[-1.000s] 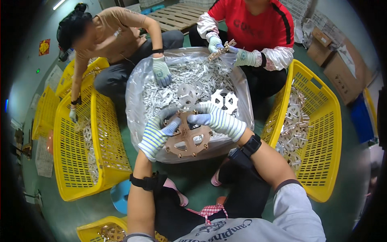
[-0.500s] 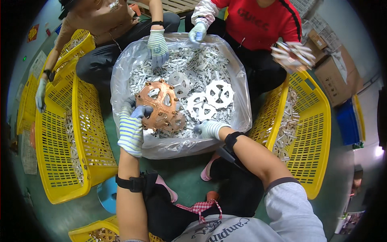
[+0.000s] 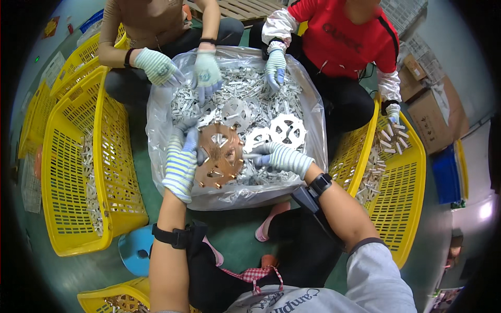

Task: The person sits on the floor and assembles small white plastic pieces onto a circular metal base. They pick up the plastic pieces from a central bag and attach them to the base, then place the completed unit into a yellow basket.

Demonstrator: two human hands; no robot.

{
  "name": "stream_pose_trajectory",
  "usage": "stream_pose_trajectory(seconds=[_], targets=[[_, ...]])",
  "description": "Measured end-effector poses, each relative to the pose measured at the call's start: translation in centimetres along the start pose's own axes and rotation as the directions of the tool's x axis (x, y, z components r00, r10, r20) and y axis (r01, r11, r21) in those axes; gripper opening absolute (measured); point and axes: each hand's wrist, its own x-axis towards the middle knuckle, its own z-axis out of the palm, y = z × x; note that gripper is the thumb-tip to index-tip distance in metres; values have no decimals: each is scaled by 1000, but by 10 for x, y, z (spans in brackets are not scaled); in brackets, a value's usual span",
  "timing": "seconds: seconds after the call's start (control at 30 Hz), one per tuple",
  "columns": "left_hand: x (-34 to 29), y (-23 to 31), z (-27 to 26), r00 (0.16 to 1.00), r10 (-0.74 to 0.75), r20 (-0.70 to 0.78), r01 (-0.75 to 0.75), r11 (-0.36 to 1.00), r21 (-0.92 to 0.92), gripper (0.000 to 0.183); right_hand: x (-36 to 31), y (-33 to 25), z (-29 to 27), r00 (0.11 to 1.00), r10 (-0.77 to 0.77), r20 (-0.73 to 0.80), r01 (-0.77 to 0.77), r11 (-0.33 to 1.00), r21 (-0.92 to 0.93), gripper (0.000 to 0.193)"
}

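Observation:
My left hand point(image 3: 182, 159), in a striped knit glove, grips the left edge of a copper-coloured round plate point(image 3: 213, 169) with cut-outs and small pegs around its rim. The plate is held above a plastic-lined bin point(image 3: 169, 195) heaped with small silvery metal pieces point(image 3: 269, 104). At the plate's right edge, my gloved right hand point(image 3: 279, 158) pinches a small silvery piece point(image 3: 251, 156) against or close to a peg; whether they touch is unclear. Pale metal discs with cut-outs lie on the heap, one point(image 3: 287, 131) just beyond my right hand.
Across the bin, a co-worker's two gloved hands point(image 3: 207, 73) reach over the heap at left. Another co-worker has one hand point(image 3: 275, 70) over the heap and the other above the right yellow basket point(image 3: 409, 208), with silvery pieces below it. More yellow baskets point(image 3: 78, 208) stand left, beside a blue stool point(image 3: 133, 253).
My right hand has risen from the heap to the plate's right edge. The plate has turned and shifted right. The left co-worker's outer hand has come to the bin; the right co-worker's outer hand lowered.

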Motion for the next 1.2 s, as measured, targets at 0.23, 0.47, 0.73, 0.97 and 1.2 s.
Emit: stream_pose_trajectory(seconds=[0.23,0.47,0.73,0.97,1.2], targets=[[2,-18,6,942,-112,317,-55,878,475,27,-14,-47,-21,986,-33,-166,70,973,220,27],[-2,-22,22,862,-333,382,105,855,507,45,-18,-67,-12,972,-54,-227,133,928,348,30],[-4,-18,31,838,-420,347,259,868,424,36,-26,-69,-9,959,-160,-235,171,985,28,37],[-5,-20,26,835,-467,290,273,810,519,39,-26,-64,-14,750,-636,-183,420,671,-612,42],[-13,-17,27,824,-366,433,105,849,518,46,-24,-81,2,714,-701,-9,511,529,-677,22]])
